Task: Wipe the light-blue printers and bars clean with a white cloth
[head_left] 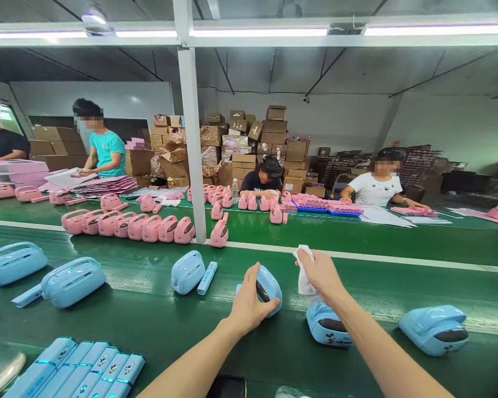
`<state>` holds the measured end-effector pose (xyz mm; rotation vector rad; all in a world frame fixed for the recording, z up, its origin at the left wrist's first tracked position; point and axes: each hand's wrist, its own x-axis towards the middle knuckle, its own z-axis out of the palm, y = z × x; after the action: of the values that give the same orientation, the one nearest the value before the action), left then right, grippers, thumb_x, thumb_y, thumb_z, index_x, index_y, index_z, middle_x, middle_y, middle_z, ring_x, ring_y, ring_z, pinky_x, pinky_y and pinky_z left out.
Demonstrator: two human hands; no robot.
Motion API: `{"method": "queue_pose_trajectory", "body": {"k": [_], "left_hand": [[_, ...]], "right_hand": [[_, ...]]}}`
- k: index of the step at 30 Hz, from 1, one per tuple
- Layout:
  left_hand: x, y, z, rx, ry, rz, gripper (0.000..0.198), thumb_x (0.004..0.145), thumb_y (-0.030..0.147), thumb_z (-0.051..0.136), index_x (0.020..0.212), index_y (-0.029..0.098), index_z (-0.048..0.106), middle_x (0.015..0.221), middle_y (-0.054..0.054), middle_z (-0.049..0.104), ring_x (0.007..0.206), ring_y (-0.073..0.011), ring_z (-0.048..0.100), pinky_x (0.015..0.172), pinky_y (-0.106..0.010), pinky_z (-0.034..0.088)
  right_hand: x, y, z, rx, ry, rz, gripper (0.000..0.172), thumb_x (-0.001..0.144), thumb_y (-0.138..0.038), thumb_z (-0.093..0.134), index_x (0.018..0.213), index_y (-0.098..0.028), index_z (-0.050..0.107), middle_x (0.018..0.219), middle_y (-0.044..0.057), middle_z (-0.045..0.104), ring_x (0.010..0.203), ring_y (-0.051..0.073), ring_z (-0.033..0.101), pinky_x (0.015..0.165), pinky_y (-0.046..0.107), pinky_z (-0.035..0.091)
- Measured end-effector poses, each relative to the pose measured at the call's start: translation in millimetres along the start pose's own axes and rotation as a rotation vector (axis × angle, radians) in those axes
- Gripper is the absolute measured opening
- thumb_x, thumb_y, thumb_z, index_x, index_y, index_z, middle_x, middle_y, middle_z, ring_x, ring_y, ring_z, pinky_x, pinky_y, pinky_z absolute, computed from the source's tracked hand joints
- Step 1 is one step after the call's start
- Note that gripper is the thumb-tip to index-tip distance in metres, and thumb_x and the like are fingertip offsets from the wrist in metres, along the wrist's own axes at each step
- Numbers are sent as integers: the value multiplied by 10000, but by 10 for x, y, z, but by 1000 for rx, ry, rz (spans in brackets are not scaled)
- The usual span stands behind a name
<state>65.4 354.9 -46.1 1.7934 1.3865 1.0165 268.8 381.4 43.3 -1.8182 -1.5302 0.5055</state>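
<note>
Green belt (149, 320) is filling the lower frame; at centre, left hand (248, 305) is gripping a case (270, 281), ideally steadily; right hand (321, 272) is pinching a cloth (305, 284).

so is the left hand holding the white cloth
No, the right hand holds the white cloth; the left hand grips a blue speaker.

Glossy, rounded and pale blue, the device (270, 283) sits on the worktop (149, 309) just below and right of frame centre, its dark panel partly covered by the left hand (251, 303). The white cloth (305, 282), crumpled, hangs from the right hand (321, 272).
</note>
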Motion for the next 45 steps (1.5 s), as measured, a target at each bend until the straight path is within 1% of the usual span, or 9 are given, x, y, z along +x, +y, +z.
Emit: {"method": "queue_pose_trajectory", "body": {"k": [4, 11, 14, 23, 28, 33, 39, 41, 45], "left_hand": [[7, -36, -9, 0, 14, 0, 1047, 766, 392, 777, 1654, 165, 272, 1728, -156, 321, 1552, -367, 376, 1236, -498, 367], [87, -142, -21, -3, 35, 39, 1012, 744, 369, 801, 1617, 179, 325, 1668, -161, 434, 1483, -340, 490, 1216, -451, 408], [87, -143, -19, -1, 38, 47, 1008, 726, 363, 814, 1599, 168, 348, 1638, -173, 475, 1459, -340, 521, 1211, -453, 418], [78, -89, -73, -23, 0, 13, 1068, 763, 379, 782, 1655, 166, 237, 1725, -188, 326, 1582, -348, 348, 1292, -489, 286], [23, 10, -279, -2, 9, 49, 1163, 707, 371, 816, 1653, 106, 194, 1762, -244, 181, 1647, -388, 104, 1328, -566, 149], [-147, 480, -831, 9, 196, 133, 793, 883, 466, 647, 1549, 126, 383, 1659, -224, 424, 1549, -361, 400, 1259, -550, 349], [-1265, 1367, -1273, 42, 466, 367, 503, 869, 536, 736, 1329, 358, 638, 1346, -35, 722, 1257, -330, 656, 1159, -516, 459], [-1748, 1551, -1124, 21, 471, 403, 422, 832, 532, 777, 1225, 395, 713, 1269, -28, 763, 1216, -361, 671, 1190, -548, 411], [-2435, 1756, -544, -397, 103, 261, 461, 816, 629, 763, 1182, 349, 781, 1364, -97, 734, 1357, -420, 594, 1255, -589, 348]], "right_hand": [[-94, -17, -127, -66, -93, -47, 316, 1046, -444, 652, 946, -148, 699, 886, 1, 703, 792, 179, 697, 753, 348, 597], [-136, -374, 779, -111, -256, 5, 290, 1042, -447, 662, 1067, -162, 710, 1040, 45, 735, 903, 199, 720, 835, 393, 616], [-149, -414, 849, -123, -323, 31, 296, 1048, -439, 658, 1103, -152, 703, 1036, 45, 734, 861, 188, 724, 778, 367, 627], [-198, 348, -600, -291, -183, -154, 219, 1045, -366, 664, 1145, -177, 709, 1130, 54, 731, 1010, 227, 708, 927, 435, 588], [-261, 664, -659, -338, -351, -252, 221, 1031, -376, 688, 1068, -160, 716, 1056, 38, 738, 946, 214, 719, 882, 416, 601], [-426, 663, -633, -433, -340, -353, 195, 1013, -354, 715, 1037, -160, 710, 1037, 37, 729, 951, 211, 710, 889, 423, 594], [-1100, 451, -1514, -497, -168, -465, 71, 1019, -217, 648, 994, -170, 695, 984, 33, 706, 947, 216, 670, 894, 403, 530], [-1534, 291, -1881, -464, -137, -512, 126, 1013, -158, 579, 973, -194, 693, 948, 30, 705, 902, 209, 647, 837, 349, 476], [-2461, -110, -2210, -312, -193, -595, 188, 1045, -248, 535, 915, -252, 671, 891, -18, 708, 817, 173, 620, 749, 279, 421]]}}
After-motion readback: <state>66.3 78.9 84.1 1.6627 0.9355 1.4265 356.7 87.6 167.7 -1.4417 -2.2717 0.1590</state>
